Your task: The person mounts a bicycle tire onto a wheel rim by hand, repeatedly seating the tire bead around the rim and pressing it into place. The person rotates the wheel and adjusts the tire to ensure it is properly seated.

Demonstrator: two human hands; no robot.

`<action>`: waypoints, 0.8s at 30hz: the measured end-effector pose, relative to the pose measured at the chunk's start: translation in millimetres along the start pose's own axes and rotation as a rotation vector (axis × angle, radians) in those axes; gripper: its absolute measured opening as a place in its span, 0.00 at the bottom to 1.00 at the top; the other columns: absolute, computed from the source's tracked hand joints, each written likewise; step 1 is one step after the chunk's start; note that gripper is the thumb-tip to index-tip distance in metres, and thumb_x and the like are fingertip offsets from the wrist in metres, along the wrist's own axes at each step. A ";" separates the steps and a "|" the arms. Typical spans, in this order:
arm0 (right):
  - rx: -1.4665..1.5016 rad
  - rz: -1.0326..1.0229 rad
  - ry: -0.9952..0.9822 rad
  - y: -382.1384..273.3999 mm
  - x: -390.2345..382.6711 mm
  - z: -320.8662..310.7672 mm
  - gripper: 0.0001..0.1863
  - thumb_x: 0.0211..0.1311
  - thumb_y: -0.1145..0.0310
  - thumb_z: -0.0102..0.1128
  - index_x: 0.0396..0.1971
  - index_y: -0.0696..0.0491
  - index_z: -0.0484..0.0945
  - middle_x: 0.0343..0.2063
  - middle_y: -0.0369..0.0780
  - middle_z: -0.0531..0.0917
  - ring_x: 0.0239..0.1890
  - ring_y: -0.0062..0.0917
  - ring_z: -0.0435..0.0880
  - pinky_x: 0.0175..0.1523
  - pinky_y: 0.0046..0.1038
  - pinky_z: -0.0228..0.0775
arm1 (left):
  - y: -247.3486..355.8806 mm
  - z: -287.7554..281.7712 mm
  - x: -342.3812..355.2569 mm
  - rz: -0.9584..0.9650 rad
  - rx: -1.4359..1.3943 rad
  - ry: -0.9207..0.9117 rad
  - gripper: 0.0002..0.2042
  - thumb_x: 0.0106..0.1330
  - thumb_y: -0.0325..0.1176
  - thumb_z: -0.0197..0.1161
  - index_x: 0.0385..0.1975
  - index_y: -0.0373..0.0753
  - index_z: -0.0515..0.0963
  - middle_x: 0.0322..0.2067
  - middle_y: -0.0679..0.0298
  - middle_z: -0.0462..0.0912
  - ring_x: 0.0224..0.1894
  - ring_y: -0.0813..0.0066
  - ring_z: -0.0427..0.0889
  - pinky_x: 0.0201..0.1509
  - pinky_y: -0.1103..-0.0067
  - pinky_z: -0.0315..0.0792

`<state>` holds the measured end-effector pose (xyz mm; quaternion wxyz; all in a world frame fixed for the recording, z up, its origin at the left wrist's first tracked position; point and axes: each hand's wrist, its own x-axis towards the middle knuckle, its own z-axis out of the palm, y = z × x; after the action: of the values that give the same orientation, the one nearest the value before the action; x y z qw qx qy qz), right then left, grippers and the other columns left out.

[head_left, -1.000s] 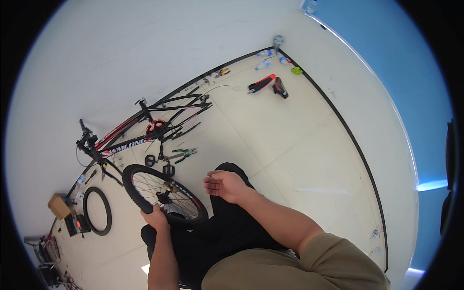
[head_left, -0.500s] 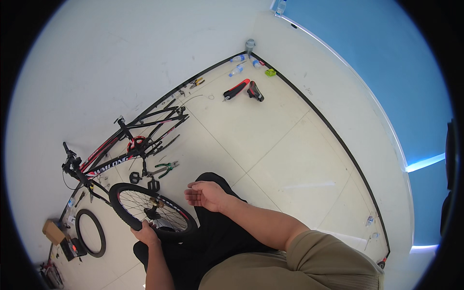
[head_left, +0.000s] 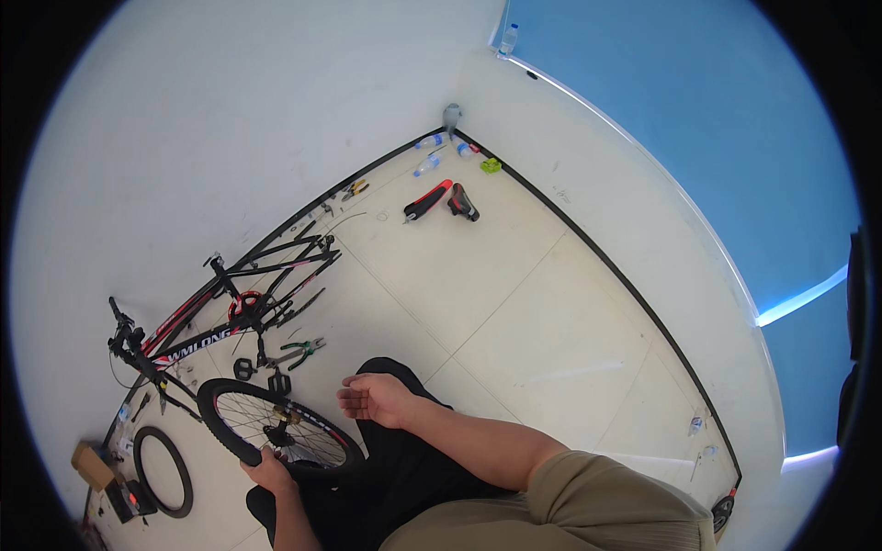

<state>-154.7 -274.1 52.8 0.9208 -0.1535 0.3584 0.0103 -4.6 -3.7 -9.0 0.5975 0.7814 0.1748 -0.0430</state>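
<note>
A bicycle wheel (head_left: 220, 430) with a black knobby tyre, spokes and a cassette at its hub leans against my legs at the lower left. My left hand (head_left: 269, 472) grips the near side of its tyre, fingers wrapped over the edge. Beyond the wheel's right side, my right hand (head_left: 377, 401) hovers over my dark-trousered knee, palm turned up, fingers stretched out and nothing in it. Just past the wheel, a black and red bicycle frame (head_left: 197, 346) rests along the wall, one pedal (head_left: 278, 380) close to the tyre. Green-handled pliers (head_left: 310, 347) lie beside the pedals.
A loose tyre (head_left: 139, 459) and an opened cardboard box (head_left: 92, 466) are at the left. Near the far corner lie a saddle (head_left: 462, 202), a red and black mudguard-like part (head_left: 428, 200), plastic bottles (head_left: 427, 166) and yellow-handled pliers (head_left: 354, 190). White walls meet the tiled floor.
The whole view has shifted, so the far corner and bicycle frame appear lower and slightly further left. My left hand keeps its grip on the wheel; my right hand remains held out, open.
</note>
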 end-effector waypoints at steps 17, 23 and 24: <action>0.008 0.011 0.015 3.1 1.4 5.0 0.12 0.78 0.65 0.45 0.50 0.56 0.73 0.42 0.43 0.85 0.43 0.33 0.86 0.52 0.39 0.80 | -4.2 -4.4 6.8 0.033 -0.025 -0.013 0.23 0.61 0.25 0.65 0.56 0.33 0.65 0.33 0.56 0.79 0.25 0.69 0.81 0.24 0.76 0.78; 0.059 0.001 0.005 -1.1 -2.1 -3.9 0.15 0.80 0.60 0.43 0.51 0.56 0.72 0.42 0.43 0.85 0.43 0.33 0.86 0.51 0.39 0.79 | -3.0 -0.1 -1.2 -0.002 -0.047 -0.050 0.25 0.62 0.26 0.65 0.58 0.34 0.64 0.34 0.58 0.78 0.25 0.69 0.81 0.25 0.76 0.77; 0.050 -0.003 0.013 -2.2 -2.0 -6.6 0.15 0.80 0.60 0.43 0.51 0.56 0.72 0.42 0.43 0.85 0.43 0.33 0.86 0.51 0.39 0.79 | -4.0 2.1 -3.1 -0.003 -0.043 -0.054 0.25 0.62 0.26 0.65 0.58 0.34 0.63 0.34 0.58 0.78 0.26 0.69 0.81 0.25 0.76 0.77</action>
<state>-160.2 -277.9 50.1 0.9220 -0.1312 0.3642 -0.0011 -8.4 -5.4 -12.4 0.6186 0.7667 0.1605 -0.0611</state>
